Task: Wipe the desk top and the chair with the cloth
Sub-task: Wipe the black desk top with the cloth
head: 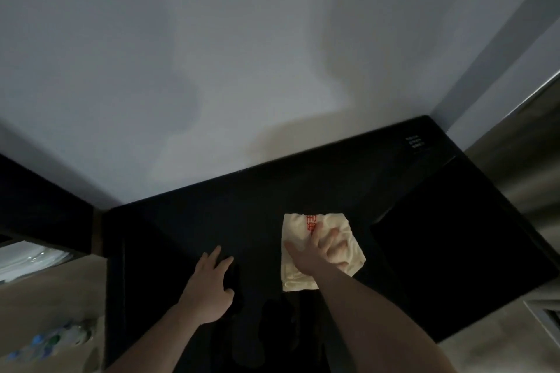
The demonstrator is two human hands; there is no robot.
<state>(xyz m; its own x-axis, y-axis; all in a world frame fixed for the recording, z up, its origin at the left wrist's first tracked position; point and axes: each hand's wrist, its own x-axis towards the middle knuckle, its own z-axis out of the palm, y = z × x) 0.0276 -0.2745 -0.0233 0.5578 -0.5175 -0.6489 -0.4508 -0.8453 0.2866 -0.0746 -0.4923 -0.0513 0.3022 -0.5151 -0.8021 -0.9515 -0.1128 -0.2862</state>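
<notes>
Two hands are at work on the black tabletop (194,221), though only one is wiping. The right hand (321,251) is laid flat on a folded cream cloth (300,233) with red printing at its far edge; its fingers (331,238) are spread and nearly straight, pressing down rather than gripping, with nothing pinched between them. The cloth lies right of the tabletop's middle, just left of a square black panel or mat (454,251) at the right. The left hand (209,285) rests palm-down on the bare surface near the front edge, fingers extended and holding nothing, and seems to be used as a brace.

The desk-wiping step is judged to be in hand, with the chair not yet reached; no chair can be made out, though the dim dark shapes under the near edge might be part of one.

For the step to be done well, the palm should be kept flat so that the whole fold stays in contact. Long overlapping strokes are best run from the far wall edge towards the near edge, the cloth being carried into the left corner and along the right panel's border. Pressure should be kept even, since a loose corner could bunch under the fingertips. In this dim light dust on a black surface is hard to see, so no strip should be skipped.
</notes>
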